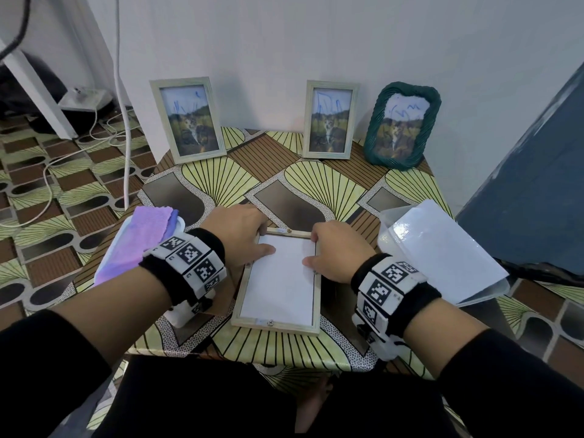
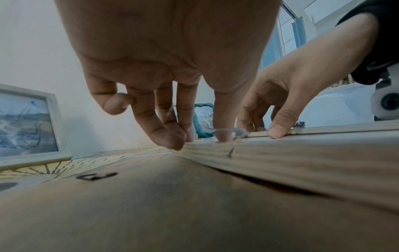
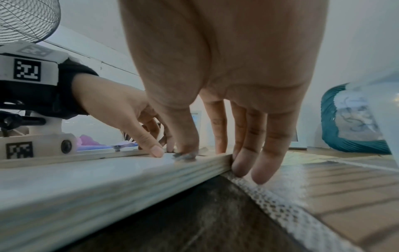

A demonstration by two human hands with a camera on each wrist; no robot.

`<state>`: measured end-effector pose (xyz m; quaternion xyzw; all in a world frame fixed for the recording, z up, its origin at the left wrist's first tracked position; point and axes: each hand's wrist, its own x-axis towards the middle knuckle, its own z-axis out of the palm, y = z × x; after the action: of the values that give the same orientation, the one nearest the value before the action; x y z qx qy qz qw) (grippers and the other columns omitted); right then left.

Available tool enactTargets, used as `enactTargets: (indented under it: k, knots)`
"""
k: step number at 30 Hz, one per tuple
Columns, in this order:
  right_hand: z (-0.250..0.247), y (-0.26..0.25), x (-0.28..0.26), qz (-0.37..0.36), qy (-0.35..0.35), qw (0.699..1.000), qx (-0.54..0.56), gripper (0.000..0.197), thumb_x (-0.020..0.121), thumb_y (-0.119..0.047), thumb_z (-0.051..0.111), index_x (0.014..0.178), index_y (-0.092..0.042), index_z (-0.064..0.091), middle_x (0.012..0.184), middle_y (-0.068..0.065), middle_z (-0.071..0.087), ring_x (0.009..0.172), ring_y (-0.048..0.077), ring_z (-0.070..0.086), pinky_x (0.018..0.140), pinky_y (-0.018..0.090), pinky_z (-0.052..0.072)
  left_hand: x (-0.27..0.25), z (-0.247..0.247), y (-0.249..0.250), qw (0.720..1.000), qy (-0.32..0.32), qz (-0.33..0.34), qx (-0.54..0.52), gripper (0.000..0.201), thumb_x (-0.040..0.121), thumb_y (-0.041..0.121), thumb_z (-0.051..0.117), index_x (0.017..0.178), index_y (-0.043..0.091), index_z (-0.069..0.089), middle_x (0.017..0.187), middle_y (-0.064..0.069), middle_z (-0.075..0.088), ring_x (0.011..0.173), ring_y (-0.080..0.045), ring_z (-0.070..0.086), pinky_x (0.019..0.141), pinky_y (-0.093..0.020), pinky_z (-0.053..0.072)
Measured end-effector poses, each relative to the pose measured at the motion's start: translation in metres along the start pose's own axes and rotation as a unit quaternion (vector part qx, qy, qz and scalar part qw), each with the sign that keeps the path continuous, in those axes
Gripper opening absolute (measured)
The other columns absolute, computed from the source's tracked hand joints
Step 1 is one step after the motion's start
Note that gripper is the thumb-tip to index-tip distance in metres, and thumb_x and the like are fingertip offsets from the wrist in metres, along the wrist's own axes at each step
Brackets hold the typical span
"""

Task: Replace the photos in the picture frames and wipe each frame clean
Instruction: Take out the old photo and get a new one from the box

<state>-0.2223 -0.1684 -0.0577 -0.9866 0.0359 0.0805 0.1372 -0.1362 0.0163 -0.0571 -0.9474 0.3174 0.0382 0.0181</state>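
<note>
A light wooden picture frame (image 1: 275,325) lies face down at the table's middle, a white sheet (image 1: 278,279) filling its back. My left hand (image 1: 252,240) holds its far-left corner, thumb on the sheet, fingers down the outer edge. My right hand (image 1: 316,251) grips the far-right side. In the right wrist view my right hand's (image 3: 215,150) thumb presses a metal tab (image 3: 185,156) on the frame (image 3: 108,187). In the left wrist view my left hand (image 2: 198,138) touches the frame (image 2: 302,153), which overlaps a brown backing board (image 2: 172,204).
Two light wooden frames (image 1: 188,120) (image 1: 330,120) and a green woven frame (image 1: 399,124) stand against the wall. A purple cloth (image 1: 139,245) lies on a white tray at the left. A clear plastic container (image 1: 442,248) of white sheets sits at the right.
</note>
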Motion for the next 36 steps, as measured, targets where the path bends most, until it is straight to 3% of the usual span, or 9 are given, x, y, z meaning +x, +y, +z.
enactTargets:
  k: [8,16,25,36]
  knots:
    - [-0.006,-0.008,0.005,0.008,-0.012,0.999,-0.032,0.026,0.085,-0.030,0.068,0.092,-0.017,0.047,0.094,0.003,0.051,0.090,0.026,0.055,0.071,0.034,0.043,-0.001,0.000,0.003,1.000,-0.009,-0.016,-0.008,0.036,0.083,0.061,0.059,0.098,0.027,0.058,0.089,0.011,0.050,0.084,-0.013,0.049,0.073,-0.031,0.044]
    - [0.000,-0.007,0.005,0.000,-0.002,0.999,-0.034,0.024,0.088,-0.031,0.066,0.095,-0.017,0.048,0.099,0.005,0.054,0.092,0.028,0.058,0.069,0.035,0.043,-0.001,0.000,0.008,0.998,0.003,-0.028,0.050,0.040,0.083,0.065,0.055,0.088,0.026,0.056,0.085,0.008,0.055,0.081,-0.016,0.053,0.073,-0.034,0.048]
    - [0.002,-0.011,0.008,-0.002,0.009,0.998,-0.060,0.022,0.090,-0.025,0.061,0.085,-0.018,0.041,0.076,-0.002,0.038,0.077,0.025,0.051,0.065,0.036,0.041,0.001,0.002,0.010,0.998,0.003,-0.055,0.037,0.039,0.081,0.064,0.059,0.083,0.025,0.057,0.079,0.007,0.057,0.077,-0.018,0.057,0.071,-0.035,0.052]
    - [-0.002,-0.012,0.013,0.024,-0.018,0.999,-0.036,0.029,0.087,-0.022,0.064,0.075,-0.019,0.038,0.084,0.002,0.048,0.081,0.026,0.054,0.066,0.034,0.042,0.001,0.001,0.007,0.997,-0.004,-0.073,-0.027,0.039,0.077,0.062,0.066,0.089,0.025,0.062,0.082,0.009,0.059,0.080,-0.017,0.058,0.073,-0.033,0.052]
